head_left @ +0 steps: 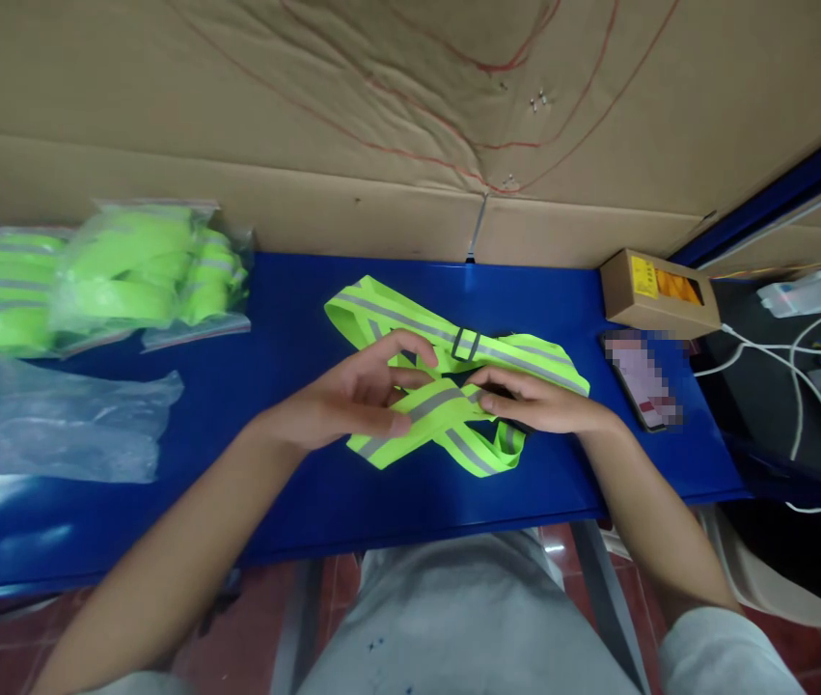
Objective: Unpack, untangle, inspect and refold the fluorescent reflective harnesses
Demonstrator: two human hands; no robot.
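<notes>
A neon yellow-green reflective strap harness (439,401) with grey stripes lies loosely folded and crossed on the blue table. A black slide buckle (466,344) sits on its upper band. Over the left part of the harness, my left hand (367,386) has its thumb and fingers apart, the thumb tip at the edge of a striped band. My right hand (526,398) pinches a band near the middle, where the straps cross. Part of the harness is hidden under the right hand, with something dark beside it.
Clear bags of similar neon straps (124,270) lie at the back left. In front of them is a flat plastic bag (55,420). To the right are a phone (642,381), a small cardboard box (660,292) and white cables (801,386). Cardboard (381,212) lines the back.
</notes>
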